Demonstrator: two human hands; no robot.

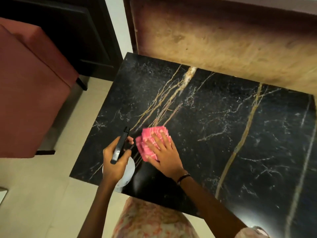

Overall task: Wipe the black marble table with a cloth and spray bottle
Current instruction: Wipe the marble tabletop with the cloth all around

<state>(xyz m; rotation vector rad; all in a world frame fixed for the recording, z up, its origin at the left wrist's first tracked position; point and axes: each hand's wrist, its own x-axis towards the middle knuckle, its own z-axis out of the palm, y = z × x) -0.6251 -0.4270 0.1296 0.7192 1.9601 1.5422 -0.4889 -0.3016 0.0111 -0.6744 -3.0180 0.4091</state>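
Note:
The black marble table (214, 117), veined in gold and white, fills the middle and right of the head view. My right hand (164, 153) lies flat, fingers spread, on a folded pink cloth (151, 140) pressed to the tabletop near its left front part. My left hand (115, 162) grips a spray bottle (127, 172) with a white body and a black trigger head, held above the table's front left edge. The nozzle points away from me, just left of the cloth. Most of the bottle's body is hidden by my hand.
A reddish upholstered seat (30, 86) stands on the pale tiled floor (42, 194) to the left of the table. A tan wooden panel (223, 40) rises behind the table's far edge. A dark cabinet (77, 31) is at the back left.

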